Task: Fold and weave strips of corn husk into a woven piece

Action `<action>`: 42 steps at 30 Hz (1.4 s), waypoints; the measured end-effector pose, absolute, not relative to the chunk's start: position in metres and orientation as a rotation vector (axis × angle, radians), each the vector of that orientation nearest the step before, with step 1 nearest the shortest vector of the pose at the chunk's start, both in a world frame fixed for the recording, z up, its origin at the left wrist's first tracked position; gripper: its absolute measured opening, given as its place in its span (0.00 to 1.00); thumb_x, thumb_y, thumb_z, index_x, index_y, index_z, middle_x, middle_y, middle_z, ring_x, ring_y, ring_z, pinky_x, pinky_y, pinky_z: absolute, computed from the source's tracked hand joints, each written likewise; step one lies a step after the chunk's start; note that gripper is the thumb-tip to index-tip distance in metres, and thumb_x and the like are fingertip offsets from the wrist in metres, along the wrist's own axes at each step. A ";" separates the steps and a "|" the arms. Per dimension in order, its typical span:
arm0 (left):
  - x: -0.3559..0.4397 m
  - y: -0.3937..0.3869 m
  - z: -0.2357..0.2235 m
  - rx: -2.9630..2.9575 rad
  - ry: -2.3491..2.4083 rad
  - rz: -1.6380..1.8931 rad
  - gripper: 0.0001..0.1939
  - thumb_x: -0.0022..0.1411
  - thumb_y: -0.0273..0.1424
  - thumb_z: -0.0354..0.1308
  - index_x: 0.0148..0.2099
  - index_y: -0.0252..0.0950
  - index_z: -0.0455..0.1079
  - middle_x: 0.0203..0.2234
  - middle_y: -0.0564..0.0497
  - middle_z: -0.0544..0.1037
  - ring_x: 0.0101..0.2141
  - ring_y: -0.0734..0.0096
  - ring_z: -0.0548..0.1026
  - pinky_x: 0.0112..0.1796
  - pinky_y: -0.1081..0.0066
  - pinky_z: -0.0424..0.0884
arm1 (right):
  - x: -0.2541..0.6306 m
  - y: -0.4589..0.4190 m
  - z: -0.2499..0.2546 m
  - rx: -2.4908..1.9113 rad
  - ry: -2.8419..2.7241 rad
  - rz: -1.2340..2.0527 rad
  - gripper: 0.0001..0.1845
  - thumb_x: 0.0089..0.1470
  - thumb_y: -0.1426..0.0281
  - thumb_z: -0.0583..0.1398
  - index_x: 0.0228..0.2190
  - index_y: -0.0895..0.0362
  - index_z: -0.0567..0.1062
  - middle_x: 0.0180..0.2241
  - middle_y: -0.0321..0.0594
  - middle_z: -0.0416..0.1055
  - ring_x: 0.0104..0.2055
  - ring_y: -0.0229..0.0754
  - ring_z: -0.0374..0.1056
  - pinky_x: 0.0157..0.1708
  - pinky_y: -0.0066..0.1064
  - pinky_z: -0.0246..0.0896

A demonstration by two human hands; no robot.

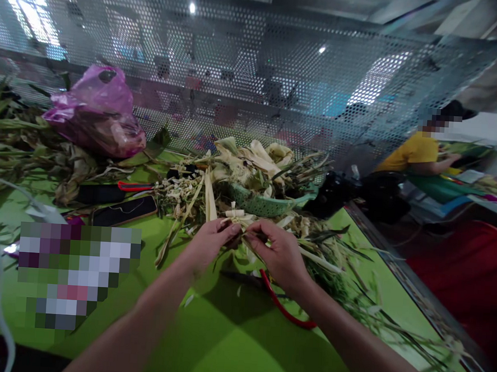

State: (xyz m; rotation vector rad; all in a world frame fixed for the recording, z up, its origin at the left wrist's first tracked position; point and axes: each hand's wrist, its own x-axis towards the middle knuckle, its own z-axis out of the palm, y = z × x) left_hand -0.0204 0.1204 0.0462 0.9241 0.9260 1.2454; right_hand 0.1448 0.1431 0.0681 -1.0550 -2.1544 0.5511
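Observation:
My left hand and my right hand meet over the green table, fingers pinched close together. Between them is a small pale piece of husk, with a narrow wrapped part standing above the left fingertips. Exactly where my right fingers grip it is hard to see. Under my right hand lies a pair of scissors with red handles, dark blades pointing left. Just beyond my hands stands a green plastic basket, heaped with dried corn husks.
A pink plastic bag rests on husks at the back left. Nearer are a phone and a red-handled tool. Green plant scraps litter the right. A perforated metal screen spans the back; a person in yellow sits beyond the table edge.

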 end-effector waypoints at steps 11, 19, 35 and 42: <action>-0.024 0.125 0.043 0.746 0.943 1.418 0.15 0.45 0.33 0.68 0.35 0.31 0.74 0.24 0.53 0.73 0.23 0.81 0.67 0.28 0.78 0.65 | 0.143 0.149 0.069 -0.947 -1.862 0.557 0.15 0.50 0.67 0.63 0.40 0.54 0.68 0.45 0.43 0.65 0.39 0.42 0.66 0.39 0.34 0.62; -0.024 0.126 0.042 0.647 0.964 1.499 0.18 0.42 0.32 0.69 0.37 0.31 0.74 0.28 0.51 0.76 0.24 0.80 0.69 0.29 0.77 0.66 | 0.146 0.146 0.070 -0.937 -2.066 0.036 0.02 0.51 0.69 0.63 0.29 0.53 0.77 0.39 0.41 0.65 0.44 0.46 0.62 0.44 0.40 0.55; -0.015 0.119 0.047 0.893 1.006 1.434 0.11 0.42 0.28 0.67 0.32 0.31 0.74 0.26 0.50 0.77 0.27 0.76 0.72 0.33 0.76 0.67 | 0.147 0.141 0.071 -1.002 -2.124 -0.356 0.06 0.54 0.66 0.61 0.28 0.52 0.79 0.35 0.41 0.69 0.41 0.46 0.59 0.44 0.41 0.48; -0.017 0.118 0.049 0.979 1.069 1.377 0.13 0.47 0.33 0.64 0.34 0.30 0.76 0.27 0.46 0.77 0.26 0.74 0.71 0.31 0.74 0.67 | 0.149 0.144 0.074 -0.969 -2.194 -0.326 0.08 0.56 0.68 0.58 0.29 0.54 0.77 0.29 0.38 0.72 0.35 0.42 0.62 0.41 0.37 0.48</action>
